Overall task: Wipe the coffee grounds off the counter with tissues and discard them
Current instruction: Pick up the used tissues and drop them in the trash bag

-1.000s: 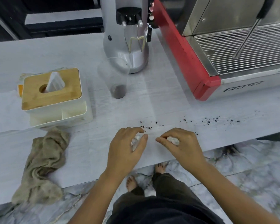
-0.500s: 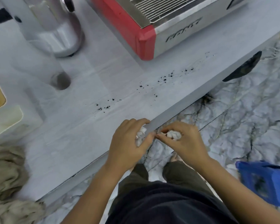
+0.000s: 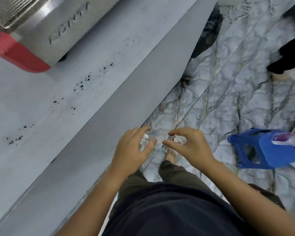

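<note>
- I find my left hand [image 3: 132, 150] curled around a crumpled white tissue wad [image 3: 143, 141], which shows between thumb and forefinger; the hand sits just past the counter's [image 3: 92, 126] front edge, over the floor.
- My right hand [image 3: 188, 145] is likewise closed on a second tissue wad [image 3: 178, 139], pinched under the fingers, well clear of the counter and near the blue bin [image 3: 262, 148] to its right.
- Handling judgement: both wads look very light, soft and easily crushed. They offer no firm shape, so I would keep them enclosed in the palm rather than held by a corner. Loose grounds trapped inside could shake out if either hand loosens early.
- Coffee grounds [image 3: 80, 85] lie scattered in a dotted line along the counter in front of the espresso machine [image 3: 41, 31], so I judge the wiping unfinished.
- Hard to make out: how much of each wad is hidden inside the fists, and whether they carry grounds at all.
- The bin's opening is partly cut off by blur and something pale across its far end; I cannot tell what that is.
- The machine is cropped at the top left corner.
</note>
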